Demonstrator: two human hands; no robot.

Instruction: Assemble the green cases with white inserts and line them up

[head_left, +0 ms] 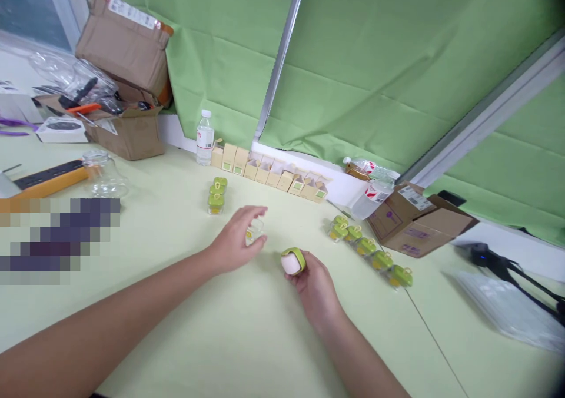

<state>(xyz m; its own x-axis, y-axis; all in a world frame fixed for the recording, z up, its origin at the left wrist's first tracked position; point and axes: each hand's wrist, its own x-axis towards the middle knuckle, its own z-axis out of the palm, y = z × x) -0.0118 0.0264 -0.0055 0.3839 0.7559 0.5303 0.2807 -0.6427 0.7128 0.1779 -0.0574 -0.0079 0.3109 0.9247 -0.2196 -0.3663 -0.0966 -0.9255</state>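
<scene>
My left hand (236, 240) is curved around a small clear jar (255, 231), with the thumb on the near side and the fingers on the far side. Some yellow shows low in the jar. Between the thumb and fingers of my right hand (315, 283) is a green lid (293, 261), tipped so that its whitish underside faces left. It is held above the table, apart from the jar. Beyond my left hand stand several green-lidded jars (216, 201) in a short row. To the right of my right hand runs a longer row of green-lidded jars (366, 246).
Small cream boxes (265, 170) line the back of the table (247, 339), beside an upright water bottle (205, 139). At right are a lying bottle (368, 201), an open carton (406, 221) and plastic bags (503, 307). A glass vessel (103, 174) and power strip (53, 179) stand left.
</scene>
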